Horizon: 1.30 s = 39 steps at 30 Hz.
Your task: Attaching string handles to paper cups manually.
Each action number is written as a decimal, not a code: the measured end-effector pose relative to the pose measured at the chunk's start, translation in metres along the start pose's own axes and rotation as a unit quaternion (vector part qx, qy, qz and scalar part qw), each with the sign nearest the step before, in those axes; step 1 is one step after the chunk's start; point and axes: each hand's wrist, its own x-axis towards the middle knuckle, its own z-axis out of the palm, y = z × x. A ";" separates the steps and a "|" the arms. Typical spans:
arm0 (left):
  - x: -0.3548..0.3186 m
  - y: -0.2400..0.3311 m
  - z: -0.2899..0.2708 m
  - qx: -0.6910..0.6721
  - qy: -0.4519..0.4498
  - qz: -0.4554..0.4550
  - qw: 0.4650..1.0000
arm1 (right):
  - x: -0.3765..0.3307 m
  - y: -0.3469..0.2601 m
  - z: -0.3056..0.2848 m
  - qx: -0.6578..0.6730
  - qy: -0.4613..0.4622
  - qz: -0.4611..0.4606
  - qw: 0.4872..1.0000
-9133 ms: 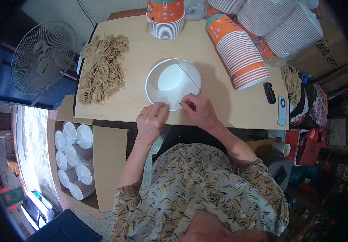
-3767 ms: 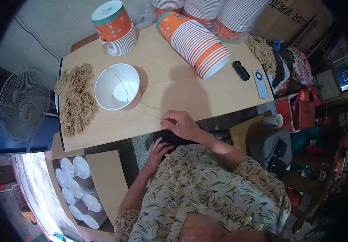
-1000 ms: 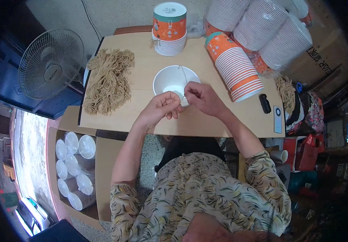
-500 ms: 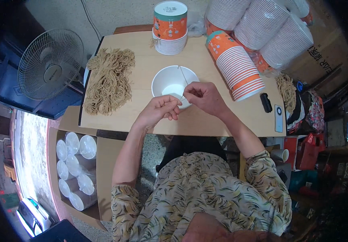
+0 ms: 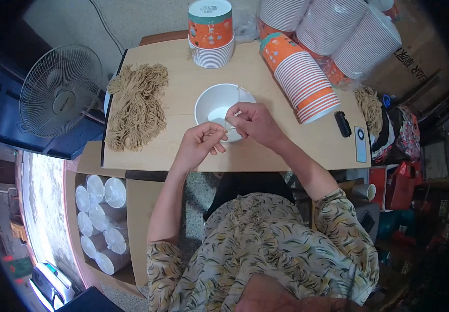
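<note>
A white paper bucket [image 5: 207, 100] stands on the table in front of me, its open mouth up. A thin tan cord [image 5: 238, 96] runs from near its far right rim down to my hands. My right hand [image 5: 257, 125] pinches the cord over the bucket's near right side. Beside it, my left hand [image 5: 201, 145] has thumb and forefinger pressed together on the cord at the near rim, its other fingers curled. The cord's end between the fingertips is too small to make out.
Left on the table lies a heap of tan cords [image 5: 137, 109]. Behind the bucket stands an upside-down orange bucket stack [image 5: 210, 34]; another stack [image 5: 302, 78] lies at right, near a black object [image 5: 343, 124]. A fan [image 5: 62, 91] and a carton of wrapped cups [image 5: 138, 223] are at left.
My right hand has shifted slightly left and closer to my left hand. The cord now hangs straighter near the bucket's right side. The whole view has turned a little.
</note>
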 end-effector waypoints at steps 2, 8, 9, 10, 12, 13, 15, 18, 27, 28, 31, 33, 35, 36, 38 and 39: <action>-0.002 -0.003 0.003 0.018 0.021 0.024 0.999 | 0.001 0.003 0.002 0.024 0.024 0.001 0.999; -0.003 -0.021 0.018 0.064 0.120 0.128 0.982 | 0.002 0.008 0.008 0.071 0.029 0.043 0.996; -0.003 -0.023 0.021 0.068 0.136 0.142 0.978 | 0.001 0.009 0.008 0.072 0.031 0.043 0.996; -0.003 -0.023 0.023 0.072 0.152 0.156 0.973 | 0.001 0.010 0.007 0.064 0.032 0.040 0.997; -0.004 -0.025 0.024 0.077 0.150 0.159 0.973 | 0.000 0.009 0.007 0.057 0.032 0.037 0.997; -0.004 -0.025 0.024 0.081 0.149 0.163 0.972 | 0.000 0.004 0.007 0.037 0.031 0.042 0.998; -0.005 -0.027 0.025 0.079 0.148 0.153 0.974 | -0.001 0.004 0.007 0.016 0.031 0.048 0.998; -0.005 -0.030 0.024 0.072 0.144 0.143 0.976 | -0.001 0.008 0.007 0.052 0.021 0.056 0.997; -0.007 -0.031 0.034 0.167 0.208 0.222 0.938 | -0.003 0.002 0.010 0.034 0.006 0.066 0.997; -0.008 -0.032 0.036 0.148 0.228 0.211 0.939 | -0.002 0.006 0.010 0.029 0.008 0.067 0.997; -0.006 -0.034 0.045 0.106 0.267 0.229 0.930 | -0.003 0.005 0.015 0.012 0.014 0.061 0.998; -0.005 -0.032 0.049 0.106 0.279 0.233 0.926 | -0.003 0.004 0.016 -0.001 0.018 0.054 0.998; -0.005 -0.035 0.049 0.105 0.291 0.238 0.921 | -0.002 0.005 0.015 -0.018 0.020 0.052 0.998; -0.006 -0.037 0.047 0.128 0.284 0.233 0.921 | -0.002 0.005 0.014 -0.018 0.020 0.052 0.998; -0.006 -0.041 0.045 0.151 0.278 0.228 0.921 | -0.001 0.003 0.013 -0.015 0.012 0.082 0.996; -0.005 -0.039 0.046 0.189 0.285 0.268 0.901 | -0.001 0.002 0.013 -0.016 0.011 0.082 0.996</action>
